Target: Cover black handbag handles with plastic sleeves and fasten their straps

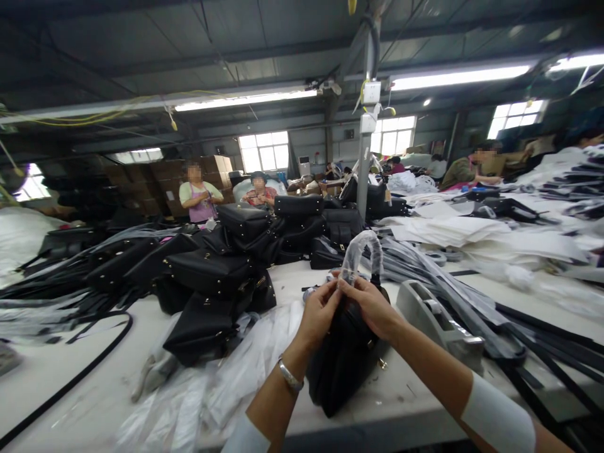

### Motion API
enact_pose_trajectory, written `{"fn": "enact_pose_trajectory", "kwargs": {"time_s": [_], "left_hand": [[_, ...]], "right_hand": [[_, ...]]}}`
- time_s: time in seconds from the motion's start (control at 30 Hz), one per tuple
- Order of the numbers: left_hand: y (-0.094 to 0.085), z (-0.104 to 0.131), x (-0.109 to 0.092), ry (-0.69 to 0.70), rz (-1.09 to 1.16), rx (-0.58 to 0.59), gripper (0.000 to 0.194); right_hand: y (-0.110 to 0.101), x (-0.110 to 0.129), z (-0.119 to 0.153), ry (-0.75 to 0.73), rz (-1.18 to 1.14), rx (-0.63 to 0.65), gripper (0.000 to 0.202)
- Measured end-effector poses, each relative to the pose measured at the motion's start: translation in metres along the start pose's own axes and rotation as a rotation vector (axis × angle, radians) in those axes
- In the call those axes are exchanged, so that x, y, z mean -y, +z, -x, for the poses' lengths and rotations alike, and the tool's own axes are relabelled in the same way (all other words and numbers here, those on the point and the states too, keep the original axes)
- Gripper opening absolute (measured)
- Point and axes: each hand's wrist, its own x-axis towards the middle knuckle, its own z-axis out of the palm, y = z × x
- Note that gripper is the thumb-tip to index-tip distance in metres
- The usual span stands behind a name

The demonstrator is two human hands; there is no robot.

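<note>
A black handbag (337,371) stands on the table right in front of me, its arched handle (365,239) wound in clear plastic film. My left hand (321,309) is closed in a pinch at the handle's near left end. Right beside it, my right hand (370,307) also pinches the film-covered handle, the fingertips of both hands almost meeting. Behind my hands the handle's lower left end is partly hidden. To the right of the bag sits a grey tape dispenser (436,324). Clear plastic sheets (255,371) lie to the left of the bag.
Black handbags (212,274) are heaped at the left and centre. Bundled, plastic-wrapped straps (453,296) run along the right. White sheets (448,226) are stacked behind them. A metal post (364,176) rises beyond the bags. Co-workers (202,198) are at the far side.
</note>
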Motion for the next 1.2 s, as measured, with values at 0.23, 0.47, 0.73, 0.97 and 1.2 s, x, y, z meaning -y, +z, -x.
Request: {"fn": "enact_pose_trajectory", "kwargs": {"time_s": [0.23, 0.47, 0.73, 0.97, 1.2], "left_hand": [[-0.011, 0.006, 0.001, 0.046, -0.321, -0.182, 0.030], [-0.036, 0.030, 0.009, 0.086, -0.503, -0.031, 0.012], [-0.027, 0.002, -0.017, -0.023, -0.238, 0.105, 0.035], [-0.021, 0.005, -0.012, -0.082, -0.142, 0.126, 0.042], [-0.010, 0.007, -0.025, -0.154, 0.184, 0.109, 0.040]], "right_hand": [[0.010, 0.008, 0.005, 0.081, -0.160, 0.003, 0.048], [-0.001, 0.023, -0.005, 0.040, -0.174, -0.104, 0.030], [0.009, 0.034, -0.005, 0.033, -0.004, -0.061, 0.033], [0.003, 0.036, -0.002, 0.013, 0.037, -0.081, 0.039], [0.009, 0.031, -0.005, -0.008, 0.066, -0.114, 0.042]]}}
